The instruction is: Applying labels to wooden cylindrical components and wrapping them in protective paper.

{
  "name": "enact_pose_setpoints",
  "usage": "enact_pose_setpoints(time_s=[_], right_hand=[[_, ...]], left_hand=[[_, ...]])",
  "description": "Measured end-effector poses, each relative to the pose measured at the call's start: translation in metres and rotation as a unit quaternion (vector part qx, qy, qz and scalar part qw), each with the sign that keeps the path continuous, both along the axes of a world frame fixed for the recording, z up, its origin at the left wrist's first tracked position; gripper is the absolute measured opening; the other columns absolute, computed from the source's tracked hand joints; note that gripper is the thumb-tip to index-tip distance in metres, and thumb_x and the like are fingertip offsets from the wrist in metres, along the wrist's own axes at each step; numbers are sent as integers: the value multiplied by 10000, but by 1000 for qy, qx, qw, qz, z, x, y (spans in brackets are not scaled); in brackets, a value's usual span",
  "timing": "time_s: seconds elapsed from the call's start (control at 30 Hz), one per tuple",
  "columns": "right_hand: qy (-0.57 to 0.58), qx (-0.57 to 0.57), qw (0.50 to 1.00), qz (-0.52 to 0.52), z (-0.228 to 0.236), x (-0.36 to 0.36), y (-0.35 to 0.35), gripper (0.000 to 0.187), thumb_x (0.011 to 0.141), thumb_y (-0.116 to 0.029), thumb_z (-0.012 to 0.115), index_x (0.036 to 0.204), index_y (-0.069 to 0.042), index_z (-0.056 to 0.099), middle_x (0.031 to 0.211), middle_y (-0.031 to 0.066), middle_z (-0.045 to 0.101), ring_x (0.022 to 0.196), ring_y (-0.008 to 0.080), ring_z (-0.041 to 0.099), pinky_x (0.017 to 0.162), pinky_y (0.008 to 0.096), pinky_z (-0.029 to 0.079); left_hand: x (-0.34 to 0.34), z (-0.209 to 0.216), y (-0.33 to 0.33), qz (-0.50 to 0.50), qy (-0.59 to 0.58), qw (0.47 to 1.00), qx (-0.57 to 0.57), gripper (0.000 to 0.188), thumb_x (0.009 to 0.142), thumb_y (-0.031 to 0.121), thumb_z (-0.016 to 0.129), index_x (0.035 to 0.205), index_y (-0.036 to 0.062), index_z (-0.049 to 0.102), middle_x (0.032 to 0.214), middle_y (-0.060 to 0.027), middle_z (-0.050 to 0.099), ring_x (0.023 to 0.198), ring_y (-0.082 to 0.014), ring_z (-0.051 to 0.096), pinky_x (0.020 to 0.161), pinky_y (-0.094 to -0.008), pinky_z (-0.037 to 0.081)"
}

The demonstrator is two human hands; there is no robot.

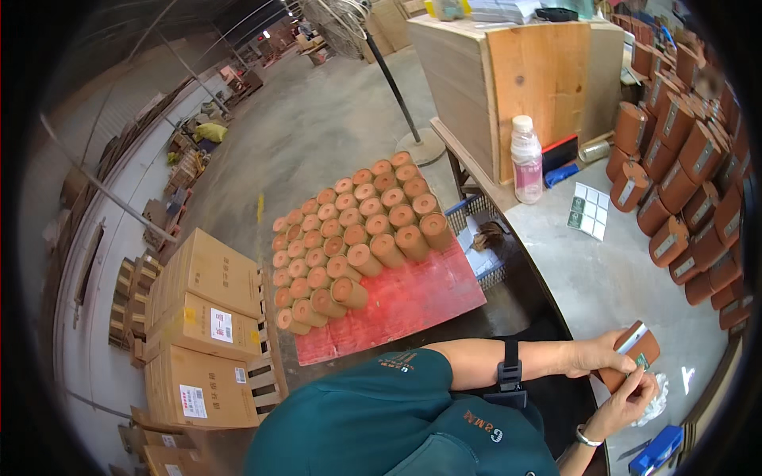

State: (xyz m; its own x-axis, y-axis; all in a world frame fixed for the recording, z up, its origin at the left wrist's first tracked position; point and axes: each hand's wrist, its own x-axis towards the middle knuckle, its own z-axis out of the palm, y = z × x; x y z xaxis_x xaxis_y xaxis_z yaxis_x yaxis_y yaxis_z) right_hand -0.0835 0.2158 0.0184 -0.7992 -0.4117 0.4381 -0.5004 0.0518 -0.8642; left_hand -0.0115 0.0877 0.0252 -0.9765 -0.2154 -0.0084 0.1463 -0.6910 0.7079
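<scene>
Our brown can [649, 347] is at 4 o'clock. Our left hand [593, 355] curls around it, and our right hand [625, 403] pinches a small green sticker [641, 361] by it. A white-and-green sheet [589, 212] lies at 3 o'clock; a bottle [527, 163] stands at 2 o'clock.

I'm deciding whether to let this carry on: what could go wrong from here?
The small green label at the tips of the right hand might end up crooked or creased on the brown cylinder that the left hand holds. The crumpled white plastic lies close to the right hand and could get in its way. The stacked brown cylinders might shift or topple if knocked.
</scene>
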Motion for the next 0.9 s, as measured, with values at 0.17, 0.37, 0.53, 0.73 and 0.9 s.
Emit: enact_pose_setpoints(time_s=[0.17,0.37,0.53,0.73,0.9], right_hand=[[-104,-22,994,-17,-3,-8,-1,278,994,-216,623,1151,-10,522,1005,60,586,908,121,569,806,258,470],[-139,-32,986,82,32,-17,7,471,995,-265,589,1359,1,453,1264,103,508,1169,194,487,1020,339,383],[-110,44,977,176,9,-42,11,434,981,-285,624,1283,-6,485,1167,73,511,1083,167,488,962,312,392],[-47,65,990,114,-3,-42,16,349,1001,-310,596,1156,-10,507,1070,65,499,991,163,478,891,302,408],[-123,75,979,146,-11,-43,22,299,1027,-303,537,1091,-12,502,983,60,493,939,170,476,869,303,414]], left_hand=[[0,7,-5,-36,21,999,-5,899,765,307,764,1470,54,266,1270,-88,487,1215,-181,492,1047,-321,418],[-9,-1,-5,-58,-2,997,-52,932,818,400,725,1521,59,217,1392,-128,435,1305,-207,430,1073,-350,396],[-12,-8,-6,-92,-35,995,4,943,798,651,714,1452,70,362,1366,-94,477,1285,-221,462,1059,-362,412],[0,0,-4,-128,-6,991,-42,983,729,553,829,1449,76,358,1355,-112,489,1253,-232,500,1032,-365,440],[21,15,4,-136,-85,987,-10,908,751,418,844,1441,76,362,1324,-130,513,1241,-234,511,987,-352,478]])
